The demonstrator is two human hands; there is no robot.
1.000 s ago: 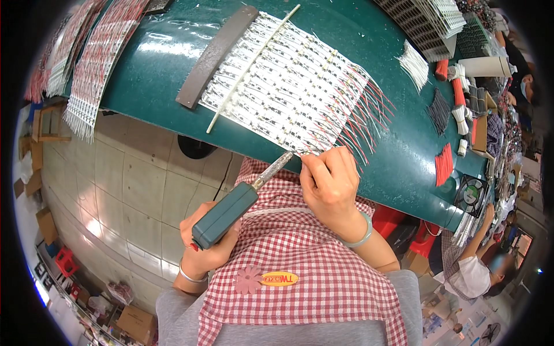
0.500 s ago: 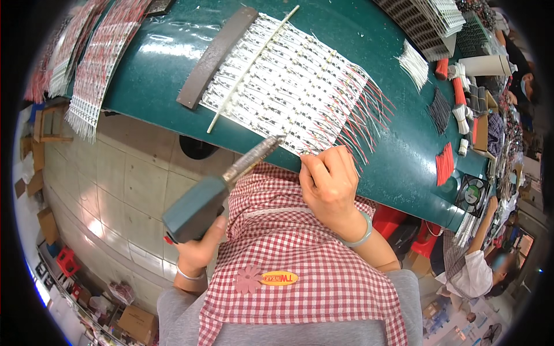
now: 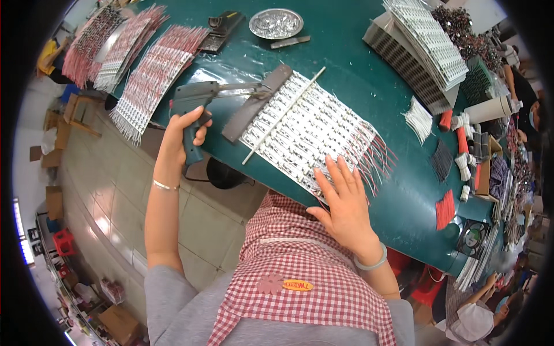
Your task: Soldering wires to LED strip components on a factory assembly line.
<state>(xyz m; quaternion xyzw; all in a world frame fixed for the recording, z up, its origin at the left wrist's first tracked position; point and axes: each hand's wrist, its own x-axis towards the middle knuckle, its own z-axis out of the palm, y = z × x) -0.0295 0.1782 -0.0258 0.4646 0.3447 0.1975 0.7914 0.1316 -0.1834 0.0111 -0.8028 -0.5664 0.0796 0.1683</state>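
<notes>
Small lettering stands upside down on the yellow-orange oval patch (image 3: 298,285) of the red-and-white checked cloth apron (image 3: 329,262); the black square fan's round label (image 3: 475,235) is too small to read.

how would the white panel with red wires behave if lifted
The white panel looks thin, so probably light. Its red wires would likely flop, being slim and splayed. The rod lying across it might slide off.

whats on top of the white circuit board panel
A thin pale rod crosses the panel, a dark brown bar borders its left edge, red and white wires spread over its right end. The right hand hides what lies beneath it.
</notes>
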